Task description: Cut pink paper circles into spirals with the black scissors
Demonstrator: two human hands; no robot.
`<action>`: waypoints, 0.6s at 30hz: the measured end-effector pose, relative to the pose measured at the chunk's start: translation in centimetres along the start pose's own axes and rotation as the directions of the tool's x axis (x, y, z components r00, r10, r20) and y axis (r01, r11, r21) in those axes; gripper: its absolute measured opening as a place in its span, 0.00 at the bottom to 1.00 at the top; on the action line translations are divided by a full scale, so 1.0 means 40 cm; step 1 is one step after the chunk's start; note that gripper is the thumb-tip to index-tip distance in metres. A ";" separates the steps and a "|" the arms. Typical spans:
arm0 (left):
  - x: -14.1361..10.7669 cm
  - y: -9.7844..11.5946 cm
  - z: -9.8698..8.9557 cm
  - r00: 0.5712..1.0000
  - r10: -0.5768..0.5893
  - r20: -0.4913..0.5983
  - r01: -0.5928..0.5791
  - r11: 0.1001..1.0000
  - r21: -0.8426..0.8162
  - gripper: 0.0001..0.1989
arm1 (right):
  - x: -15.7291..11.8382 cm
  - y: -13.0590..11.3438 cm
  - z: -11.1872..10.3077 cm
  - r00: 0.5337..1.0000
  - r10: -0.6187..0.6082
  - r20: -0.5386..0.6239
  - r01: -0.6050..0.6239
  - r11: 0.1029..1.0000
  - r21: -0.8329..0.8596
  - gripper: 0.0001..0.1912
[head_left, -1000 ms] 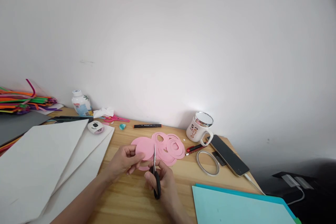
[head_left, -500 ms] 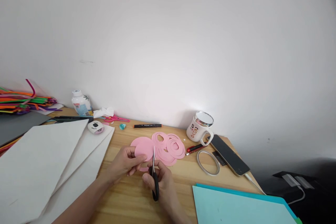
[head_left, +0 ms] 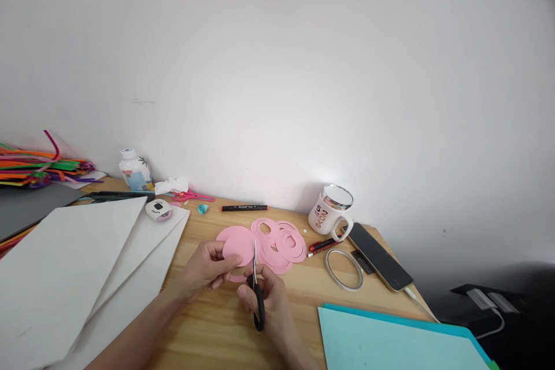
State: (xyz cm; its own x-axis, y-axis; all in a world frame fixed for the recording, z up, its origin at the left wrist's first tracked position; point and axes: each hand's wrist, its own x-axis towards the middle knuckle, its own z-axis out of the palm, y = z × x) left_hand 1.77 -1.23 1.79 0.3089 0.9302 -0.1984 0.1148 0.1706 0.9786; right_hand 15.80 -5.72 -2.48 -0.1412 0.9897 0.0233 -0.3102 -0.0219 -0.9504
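My left hand [head_left: 217, 266] pinches a pink paper circle [head_left: 237, 243] at its lower left, thumb on top. A pink strip hangs below the circle beside my fingers. In my right hand [head_left: 269, 295] is a pair of scissors [head_left: 259, 303] with black handles, thumb and fingers closed around them. The blades point up and away, at the right edge of the circle; whether they touch the paper I cannot make out. Several pink paper rings [head_left: 289, 244] with cut-out middles lie overlapping on the wooden table [head_left: 203, 335], just right of the circle.
A lidded white mug [head_left: 327, 211], a phone [head_left: 377, 257] and a silvery ring [head_left: 344, 270] stand or lie to the right. Turquoise sheets [head_left: 390, 341] are at front right, white boards [head_left: 65, 277] at left. Behind lie a black marker [head_left: 245, 208] and pink scissors [head_left: 195, 196].
Hardly anything differs. The scissors and my right hand have shifted very slightly to the right; the paper circle stays in my left hand.
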 end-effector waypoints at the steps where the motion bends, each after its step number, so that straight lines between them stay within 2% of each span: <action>1: 0.000 -0.001 -0.001 1.000 0.001 0.001 -0.001 1.000 0.002 0.20 | 0.000 0.001 0.001 1.000 -0.001 -0.007 0.001 1.000 0.000 0.19; 6: 0.004 -0.011 -0.008 1.000 0.011 0.004 -0.011 1.000 0.011 0.20 | -0.002 -0.008 0.008 0.999 0.012 -0.032 -0.012 1.000 -0.005 0.20; 13: 0.008 -0.026 -0.018 0.998 0.058 0.018 -0.058 0.998 0.007 0.17 | -0.002 -0.007 0.004 0.999 0.042 -0.003 -0.042 0.999 0.011 0.19; 18: 0.010 -0.017 -0.017 0.997 0.070 0.015 -0.070 0.998 -0.012 0.16 | -0.001 0.001 0.004 0.998 0.067 -0.012 -0.067 0.997 0.030 0.19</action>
State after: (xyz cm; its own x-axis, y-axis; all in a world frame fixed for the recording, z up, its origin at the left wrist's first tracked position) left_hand 1.18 -0.78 1.09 0.3303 0.9348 -0.1304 0.0817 0.1093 0.9906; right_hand 15.64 -5.77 -2.49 -0.1507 0.9876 -0.0441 -0.3282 -0.0921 -0.9401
